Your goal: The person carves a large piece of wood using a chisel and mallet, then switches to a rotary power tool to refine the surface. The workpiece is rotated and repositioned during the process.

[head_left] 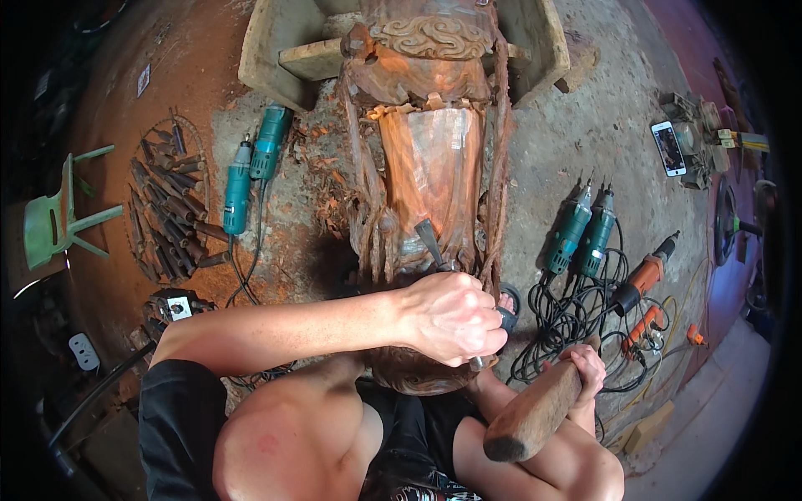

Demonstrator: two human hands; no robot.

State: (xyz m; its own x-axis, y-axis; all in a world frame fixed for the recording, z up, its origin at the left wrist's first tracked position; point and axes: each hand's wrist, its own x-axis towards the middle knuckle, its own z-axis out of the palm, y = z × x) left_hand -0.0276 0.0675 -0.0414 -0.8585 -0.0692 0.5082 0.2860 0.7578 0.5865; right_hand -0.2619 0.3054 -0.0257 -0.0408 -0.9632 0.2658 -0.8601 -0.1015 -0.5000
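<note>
Wooden carving (434,167) lies ahead of my left hand (451,317), which I have fisted around a chisel (430,242); my right hand (585,367) grips a mallet (535,413).

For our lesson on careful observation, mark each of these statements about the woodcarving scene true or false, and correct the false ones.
1. The left hand grips a chisel set against the wood carving. True.
2. The right hand holds a wooden mallet. True.
3. The right hand holds a green power tool. False: the green tools lie on the floor.
4. A phone lies to the person's left. False: it lies to the right.
5. A pile of spare chisels lies left of the carving. True.
</note>
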